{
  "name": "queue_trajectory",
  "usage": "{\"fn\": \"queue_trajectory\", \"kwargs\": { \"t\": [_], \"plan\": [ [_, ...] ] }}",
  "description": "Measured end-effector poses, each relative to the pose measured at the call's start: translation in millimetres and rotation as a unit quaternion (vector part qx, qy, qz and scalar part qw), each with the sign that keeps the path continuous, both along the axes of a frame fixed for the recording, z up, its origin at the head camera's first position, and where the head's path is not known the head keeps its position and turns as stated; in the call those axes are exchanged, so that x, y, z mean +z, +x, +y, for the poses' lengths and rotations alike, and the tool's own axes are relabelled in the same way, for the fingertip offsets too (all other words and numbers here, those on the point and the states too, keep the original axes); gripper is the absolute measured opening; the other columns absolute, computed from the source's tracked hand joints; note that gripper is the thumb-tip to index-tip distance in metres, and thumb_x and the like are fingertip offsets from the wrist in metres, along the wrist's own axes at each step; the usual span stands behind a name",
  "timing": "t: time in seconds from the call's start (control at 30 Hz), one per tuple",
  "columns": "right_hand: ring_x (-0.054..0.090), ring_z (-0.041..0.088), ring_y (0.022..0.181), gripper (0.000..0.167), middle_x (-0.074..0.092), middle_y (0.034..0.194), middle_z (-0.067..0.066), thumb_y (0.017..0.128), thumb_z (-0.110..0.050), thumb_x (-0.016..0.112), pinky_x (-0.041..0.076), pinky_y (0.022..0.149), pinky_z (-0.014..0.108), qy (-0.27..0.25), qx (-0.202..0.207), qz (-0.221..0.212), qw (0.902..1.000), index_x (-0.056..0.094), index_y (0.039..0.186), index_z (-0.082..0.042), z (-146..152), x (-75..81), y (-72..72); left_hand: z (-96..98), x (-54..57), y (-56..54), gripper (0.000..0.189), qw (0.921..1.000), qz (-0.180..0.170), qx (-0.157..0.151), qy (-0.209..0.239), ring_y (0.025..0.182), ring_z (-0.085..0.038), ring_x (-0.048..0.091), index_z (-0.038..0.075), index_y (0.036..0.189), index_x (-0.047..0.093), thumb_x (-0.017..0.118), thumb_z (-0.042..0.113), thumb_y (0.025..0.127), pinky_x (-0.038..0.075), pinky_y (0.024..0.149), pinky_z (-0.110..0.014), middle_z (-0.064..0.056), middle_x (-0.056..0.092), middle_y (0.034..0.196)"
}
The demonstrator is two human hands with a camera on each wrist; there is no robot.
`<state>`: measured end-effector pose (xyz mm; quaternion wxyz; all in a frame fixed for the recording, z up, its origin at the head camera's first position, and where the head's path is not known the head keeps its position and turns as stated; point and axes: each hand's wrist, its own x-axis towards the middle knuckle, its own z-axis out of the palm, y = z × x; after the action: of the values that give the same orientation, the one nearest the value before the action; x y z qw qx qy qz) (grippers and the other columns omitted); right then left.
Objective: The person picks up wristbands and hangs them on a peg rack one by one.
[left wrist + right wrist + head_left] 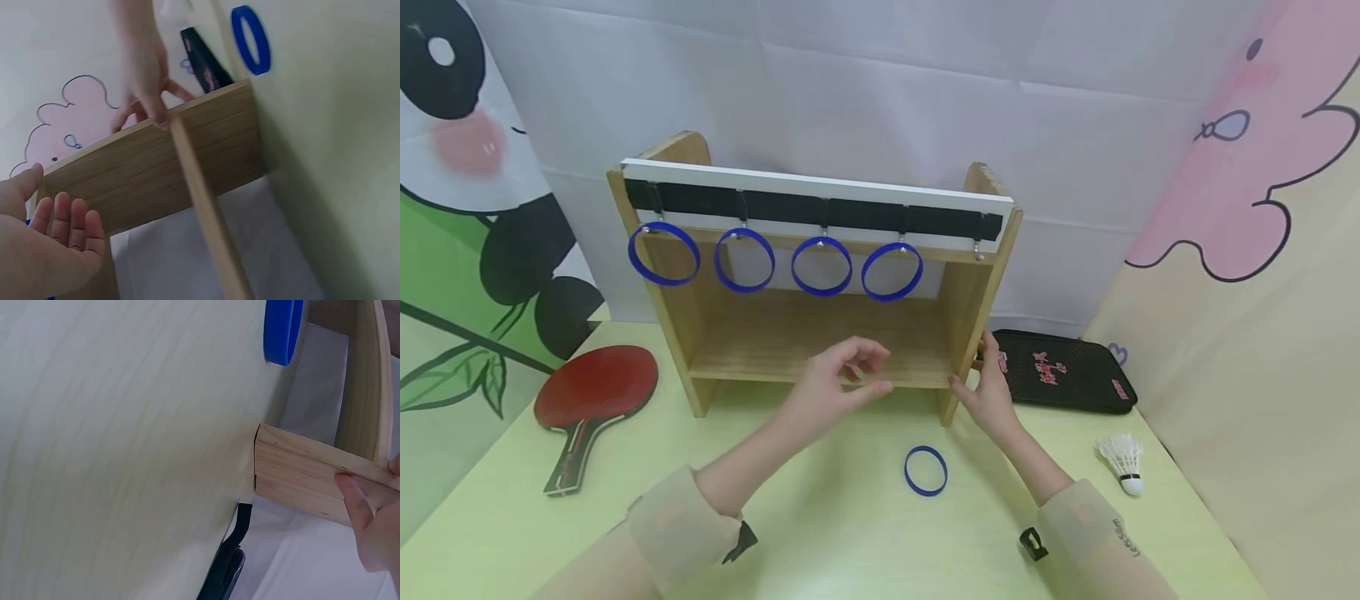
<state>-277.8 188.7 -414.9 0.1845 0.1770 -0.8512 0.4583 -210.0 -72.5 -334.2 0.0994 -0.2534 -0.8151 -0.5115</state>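
A small wooden shelf [820, 333] stands on the table with a white-and-black hook strip [820, 208] across its top. Several blue rings [821, 267] hang from the strip's hooks; the rightmost hook [978, 250] carries no ring. My left hand [838, 379] hovers in front of the shelf, fingers loosely bent, with nothing in it. With my right hand [988, 392] I grip the front edge of the shelf's right side panel [312, 472], thumb and fingers on either side. Another blue ring [907, 471] lies on the table between my forearms.
A red table tennis bat [597, 387] lies at the left. Right of the shelf are a black zip case [1067, 372] and a shuttlecock [1123, 458]. A white cloth [880, 92] hangs behind the shelf, and printed walls flank the table [850, 533].
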Motion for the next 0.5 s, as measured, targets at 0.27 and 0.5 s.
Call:
{"fn": "queue_trajectory", "kwargs": {
  "t": [0.27,0.5],
  "plan": [
    [0.054,0.041,0.113,0.088,0.036,0.136,0.024,0.085,-0.002,0.065,0.053,0.076,0.053,0.009,0.0,0.013,0.9999,0.007,0.149,-0.021,0.5,-0.3,-1.0,5.8,-34.7,-6.5,0.041,0.9945,0.003,-0.048,-0.093,0.093,-0.013,0.057,0.012,0.117,0.063,0.076,0.02,0.08,0.049,0.079,-0.028,0.004,0.064,0.1],
    [0.054,0.041,0.112,0.088,0.037,0.136,0.022,0.084,-0.001,0.065,0.053,0.076,0.053,0.013,-0.003,0.013,0.9998,0.008,0.148,-0.02,0.6,0.4,-0.3,9.0,-63.9,-16.8,0.045,0.9758,-0.038,-0.127,-0.174,0.101,-0.013,0.057,0.016,0.123,0.06,0.074,0.028,0.082,0.049,0.087,-0.04,0.003,0.064,0.106]
  ]
}}
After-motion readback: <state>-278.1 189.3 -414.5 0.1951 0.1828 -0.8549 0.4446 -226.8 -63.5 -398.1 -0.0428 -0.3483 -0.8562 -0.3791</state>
